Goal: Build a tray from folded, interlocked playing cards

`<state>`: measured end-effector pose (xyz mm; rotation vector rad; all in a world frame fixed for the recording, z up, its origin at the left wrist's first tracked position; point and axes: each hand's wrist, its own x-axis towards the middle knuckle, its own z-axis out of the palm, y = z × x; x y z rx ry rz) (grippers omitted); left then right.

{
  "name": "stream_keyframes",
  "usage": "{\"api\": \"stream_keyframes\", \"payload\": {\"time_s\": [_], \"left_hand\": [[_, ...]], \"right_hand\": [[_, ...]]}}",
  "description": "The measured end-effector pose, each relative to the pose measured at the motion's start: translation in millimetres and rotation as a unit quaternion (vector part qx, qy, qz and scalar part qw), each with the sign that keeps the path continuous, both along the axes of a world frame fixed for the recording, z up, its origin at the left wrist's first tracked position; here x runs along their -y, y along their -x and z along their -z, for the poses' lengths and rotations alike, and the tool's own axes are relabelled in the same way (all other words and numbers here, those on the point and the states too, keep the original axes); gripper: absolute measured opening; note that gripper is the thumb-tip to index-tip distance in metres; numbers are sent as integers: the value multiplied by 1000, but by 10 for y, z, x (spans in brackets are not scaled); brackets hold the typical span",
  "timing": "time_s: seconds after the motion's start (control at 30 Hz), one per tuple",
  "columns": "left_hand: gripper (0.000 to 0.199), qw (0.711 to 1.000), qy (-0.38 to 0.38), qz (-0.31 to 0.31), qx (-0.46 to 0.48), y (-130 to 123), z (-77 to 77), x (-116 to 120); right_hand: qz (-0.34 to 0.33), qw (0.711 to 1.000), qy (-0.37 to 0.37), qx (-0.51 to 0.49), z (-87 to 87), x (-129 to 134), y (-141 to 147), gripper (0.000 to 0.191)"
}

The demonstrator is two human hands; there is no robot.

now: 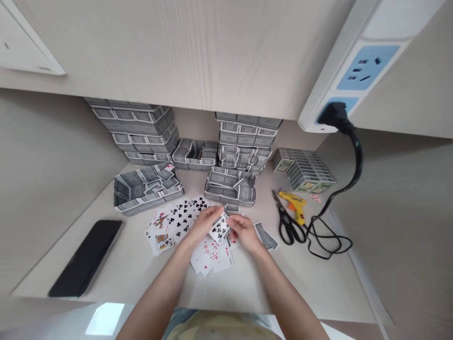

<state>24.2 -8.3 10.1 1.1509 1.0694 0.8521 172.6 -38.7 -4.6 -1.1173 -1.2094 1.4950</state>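
Between my two hands is a playing card with black club marks, its face toward me. My left hand pinches its left edge, and my right hand grips its right side; whether more cards lie behind it I cannot tell. Below my hands, red-suited cards lie fanned face up. A spread of club cards lies to the left, beside face cards and a joker. Right of my right hand, a few cards lie face down.
Boxes built from folded cards, one long tray and one smaller tray, stand behind my hands, with card stacks at the back. A phone lies left; scissors, a yellow glue gun and its cord lie right.
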Motion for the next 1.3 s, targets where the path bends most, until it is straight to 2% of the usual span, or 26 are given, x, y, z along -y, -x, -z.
{"api": "stream_keyframes", "payload": {"time_s": [0.1,0.23,0.37,0.5,0.63,0.77,0.87,0.93,1.13,1.3], "left_hand": [[29,999,-25,-27,-8,13,16,-35],[36,998,-47,-45,-22,20,70,-63],[29,998,-36,-46,-23,34,130,-80],[24,998,-39,-8,-40,41,158,-74],[23,997,-43,19,-59,6,156,-39],[25,997,-48,-38,-46,-31,130,-35],[27,992,-55,-114,-7,-40,94,-45],[28,988,-69,-139,12,-47,73,-35],[25,987,-114,-109,-27,-136,109,79],[26,974,-148,-148,-87,-216,167,153]], "right_hand": [[40,999,6,-29,-3,-16,28,32],[64,995,26,-77,18,-28,72,33],[73,997,6,-19,43,-34,43,30],[107,991,-62,56,15,-47,-37,27],[126,983,-102,88,-16,-54,-62,22],[159,983,-63,62,25,-54,-18,24],[146,989,-9,-4,67,-47,35,28],[135,990,8,-41,79,-38,70,29],[135,985,17,-109,40,-3,105,33],[100,989,21,-108,12,15,110,42]]}}
